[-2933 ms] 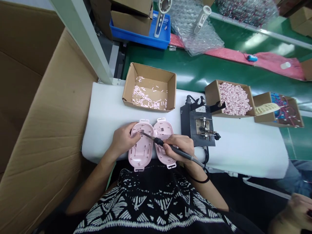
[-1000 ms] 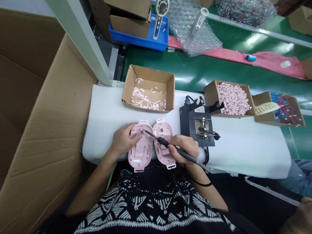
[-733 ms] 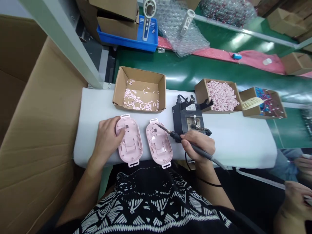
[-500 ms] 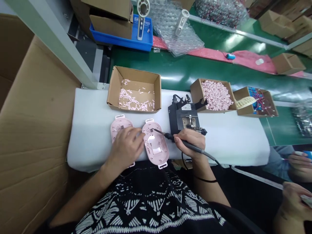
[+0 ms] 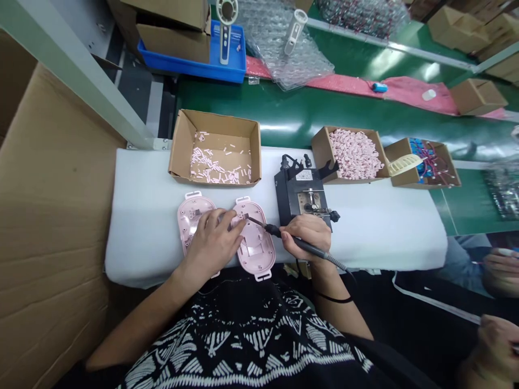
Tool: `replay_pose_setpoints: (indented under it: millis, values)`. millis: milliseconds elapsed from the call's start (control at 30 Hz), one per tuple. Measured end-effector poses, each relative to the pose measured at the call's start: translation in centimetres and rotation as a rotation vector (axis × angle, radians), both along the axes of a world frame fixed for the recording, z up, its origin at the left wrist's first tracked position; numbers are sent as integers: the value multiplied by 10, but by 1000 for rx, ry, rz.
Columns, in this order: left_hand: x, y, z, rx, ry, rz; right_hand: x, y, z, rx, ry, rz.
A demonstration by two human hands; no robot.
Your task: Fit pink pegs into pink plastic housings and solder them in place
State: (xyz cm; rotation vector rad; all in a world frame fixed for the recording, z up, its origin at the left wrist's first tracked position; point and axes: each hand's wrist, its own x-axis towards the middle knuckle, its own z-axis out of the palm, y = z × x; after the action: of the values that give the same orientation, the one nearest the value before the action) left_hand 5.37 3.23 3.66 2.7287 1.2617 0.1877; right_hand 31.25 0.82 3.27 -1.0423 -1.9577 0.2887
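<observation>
Two pale pink moulded plastic housing shells lie hollow side up, just beside each other, on the white padded bench (image 5: 377, 237). Each is oval with a small tab at both ends; bosses and small square recesses show inside. The lower part of the left shell (image 5: 190, 216) is hidden. Left hand (image 5: 208, 248) lies across both, open and not gripping, its fingers (image 5: 231, 219) extended with the tips on the upper end of the right shell (image 5: 257, 251). Right hand (image 5: 304, 237) is closed pen-style around the soldering iron (image 5: 302, 246), whose tip is at that same end; contact cannot be told. The soldering station (image 5: 302, 200) stands beyond, beside a cardboard tray (image 5: 254, 151) of short pink pieces.
</observation>
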Motion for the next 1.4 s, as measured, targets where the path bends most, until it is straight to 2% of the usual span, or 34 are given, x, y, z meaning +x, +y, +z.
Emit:
replay_pose_setpoints:
  millis: [933,1067,1400]
  values:
    - [-4,6,3,-96,22,-25,0,1,1,-11,-61,22]
    - [-4,7,3,-103,35,-44,0,-2,3,-42,-76,-11]
    - [-5,11,3,-122,54,-73,1,0,1,-33,-36,-11]
